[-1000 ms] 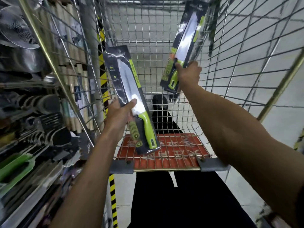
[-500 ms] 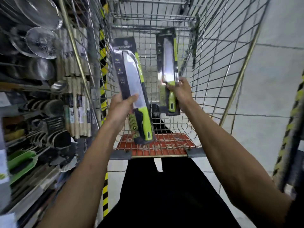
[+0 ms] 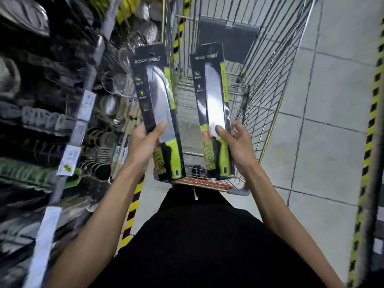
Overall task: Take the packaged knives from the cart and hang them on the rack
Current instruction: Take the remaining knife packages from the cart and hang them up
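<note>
Left hand [image 3: 143,142] grips one packaged knife [image 3: 159,113], centre frame; right hand [image 3: 235,142] grips a second packaged knife [image 3: 215,113] beside it, both above the cart [image 3: 268,94]. Held upright near the handles, hang-holes uppermost, probably for hooking. Shelving [image 3: 62,100], left, is motion-blurred; no rack hook is discernible.

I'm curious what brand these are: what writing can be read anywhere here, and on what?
"GXF", then blurred characters: header of the left packaged knife, held by the left hand.
"GXF", same header: right packaged knife, in the right hand.
Small captions on both packages: too small to read.
Shelf price tags: blurred, unreadable.
</note>
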